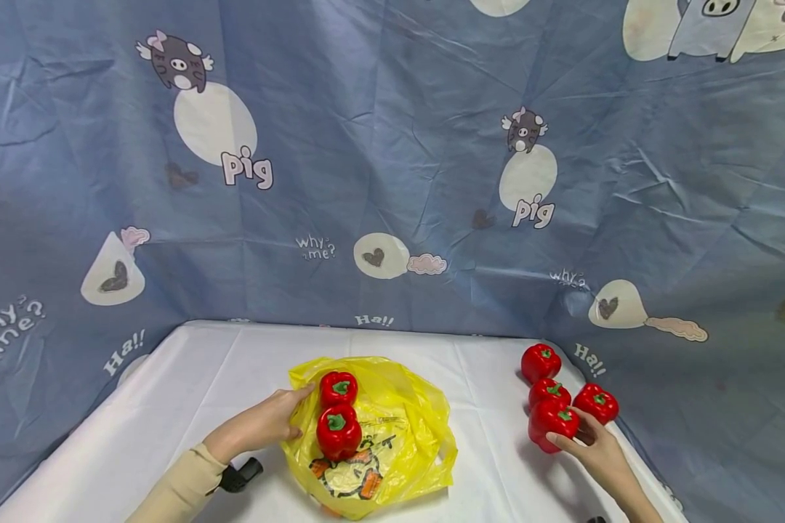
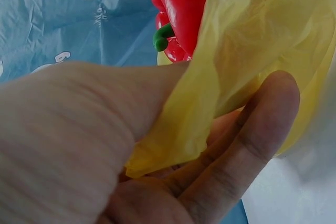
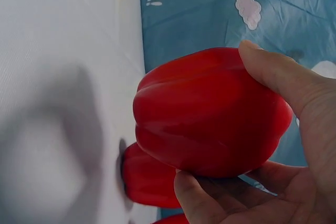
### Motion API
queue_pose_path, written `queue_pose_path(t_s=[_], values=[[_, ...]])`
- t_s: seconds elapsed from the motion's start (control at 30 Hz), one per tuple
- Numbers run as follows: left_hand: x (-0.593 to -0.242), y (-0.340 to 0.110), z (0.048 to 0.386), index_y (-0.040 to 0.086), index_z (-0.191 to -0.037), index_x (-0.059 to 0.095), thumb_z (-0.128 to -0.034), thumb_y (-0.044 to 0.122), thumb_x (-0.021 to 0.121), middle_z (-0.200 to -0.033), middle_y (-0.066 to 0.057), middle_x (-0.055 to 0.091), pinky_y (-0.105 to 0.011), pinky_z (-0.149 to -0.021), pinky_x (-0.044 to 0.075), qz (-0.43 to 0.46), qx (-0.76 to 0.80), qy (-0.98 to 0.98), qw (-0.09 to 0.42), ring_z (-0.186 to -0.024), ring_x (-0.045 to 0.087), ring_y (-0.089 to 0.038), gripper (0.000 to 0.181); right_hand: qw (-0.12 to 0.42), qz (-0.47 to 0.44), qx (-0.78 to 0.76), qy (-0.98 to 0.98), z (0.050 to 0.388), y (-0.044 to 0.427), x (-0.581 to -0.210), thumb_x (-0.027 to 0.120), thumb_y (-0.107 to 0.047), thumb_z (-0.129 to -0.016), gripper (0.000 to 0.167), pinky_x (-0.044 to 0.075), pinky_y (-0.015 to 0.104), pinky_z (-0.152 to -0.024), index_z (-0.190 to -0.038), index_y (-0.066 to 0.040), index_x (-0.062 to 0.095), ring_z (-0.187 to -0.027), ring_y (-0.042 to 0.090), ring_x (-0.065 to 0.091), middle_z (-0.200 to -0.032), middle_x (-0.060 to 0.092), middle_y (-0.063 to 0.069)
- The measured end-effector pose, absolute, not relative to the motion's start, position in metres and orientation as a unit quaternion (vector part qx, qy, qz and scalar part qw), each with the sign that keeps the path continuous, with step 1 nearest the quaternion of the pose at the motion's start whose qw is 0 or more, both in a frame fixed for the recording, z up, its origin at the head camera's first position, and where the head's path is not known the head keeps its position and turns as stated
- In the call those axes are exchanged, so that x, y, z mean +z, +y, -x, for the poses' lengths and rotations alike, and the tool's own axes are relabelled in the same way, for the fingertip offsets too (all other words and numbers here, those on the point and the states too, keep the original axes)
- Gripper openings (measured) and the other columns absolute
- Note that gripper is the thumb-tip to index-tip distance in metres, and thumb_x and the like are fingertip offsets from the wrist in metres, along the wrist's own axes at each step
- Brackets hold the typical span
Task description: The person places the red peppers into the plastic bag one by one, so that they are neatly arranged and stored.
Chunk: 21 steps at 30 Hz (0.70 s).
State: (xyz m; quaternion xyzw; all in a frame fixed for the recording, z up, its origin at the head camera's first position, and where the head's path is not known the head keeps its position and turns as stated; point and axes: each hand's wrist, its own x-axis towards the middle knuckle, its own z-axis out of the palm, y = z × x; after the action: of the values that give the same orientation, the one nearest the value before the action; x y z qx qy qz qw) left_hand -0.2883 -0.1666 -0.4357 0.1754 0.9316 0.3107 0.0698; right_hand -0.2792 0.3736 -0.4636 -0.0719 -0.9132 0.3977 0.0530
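Beige sleeve there between seven and eight o'clock, black wrist unit right beside it! Over at five, another black piece just shows.

blue pig-print curtain, white tabletop

Makeshift tabletop set, room type unclear. White-topped table at bottom of frame; creased blue cartoon-pig curtain screens back and both sides.
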Motion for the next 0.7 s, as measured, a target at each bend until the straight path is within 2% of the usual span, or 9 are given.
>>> queue_pose_path(t_s=[0.37,0.7], values=[[-0.436,-0.167,0.288,-0.011,-0.143,0.036,-0.0713,-0.011,0.074,-0.137,-0.031,0.049,-0.030,-0.069,0.050,-0.175,0.317,0.929,0.072,-0.102,0.058,-0.023,0.081,0.045,0.043,0.440,-0.896,0.282,0.351,-0.454,0.074,-0.037,-0.083,0.084,0.054,0.041,-0.086,-0.144,0.004,0.034,-0.123,0.045,0.051,-0.137,0.048,0.032],[-0.435,-0.166,0.288,-0.011,-0.142,0.038,-0.0713,-0.010,0.075,-0.138,-0.029,0.050,-0.031,-0.070,0.049,-0.165,0.313,0.933,0.071,-0.102,0.056,-0.022,0.080,0.041,0.025,0.426,-0.904,0.287,0.333,-0.446,0.076,-0.041,-0.080,0.084,0.054,0.041,-0.086,-0.143,0.000,0.038,-0.120,0.041,0.055,-0.135,0.052,0.027]])
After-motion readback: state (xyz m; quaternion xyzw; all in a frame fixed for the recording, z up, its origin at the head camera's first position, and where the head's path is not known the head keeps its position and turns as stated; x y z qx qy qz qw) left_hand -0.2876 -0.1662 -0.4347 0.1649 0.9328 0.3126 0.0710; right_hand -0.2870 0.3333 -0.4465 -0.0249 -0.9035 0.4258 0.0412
